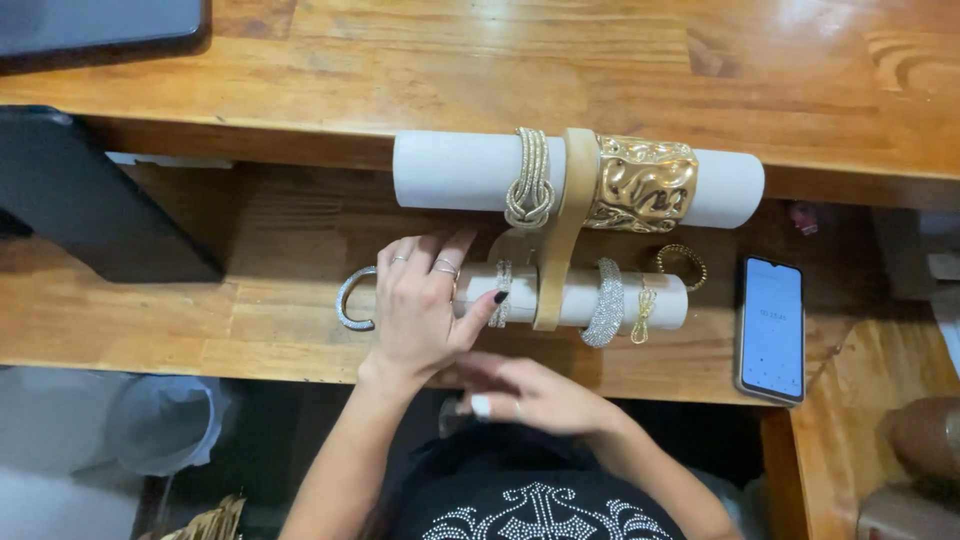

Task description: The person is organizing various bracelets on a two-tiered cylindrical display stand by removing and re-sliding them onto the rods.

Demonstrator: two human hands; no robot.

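A two-tier bracelet stand (560,230) rests on the wooden shelf (280,320). Its upper white roll (450,170) carries a sparkly knotted bangle (530,180) and a wide hammered gold cuff (642,184). The lower roll (570,298) carries several thinner bracelets. My left hand (425,305) lies over the lower roll's left end, next to a silver open cuff (350,300); its fingers hide the roll there. My right hand (525,392) hovers near the shelf's front edge, fingers curled, with a small pale thing at the fingertips that I cannot identify.
A phone (771,328) with a lit screen lies at the right of the shelf. A loose gold bangle (683,262) sits behind the lower roll. A dark tablet-like device (90,200) leans at the left. A higher wooden counter (600,60) runs behind.
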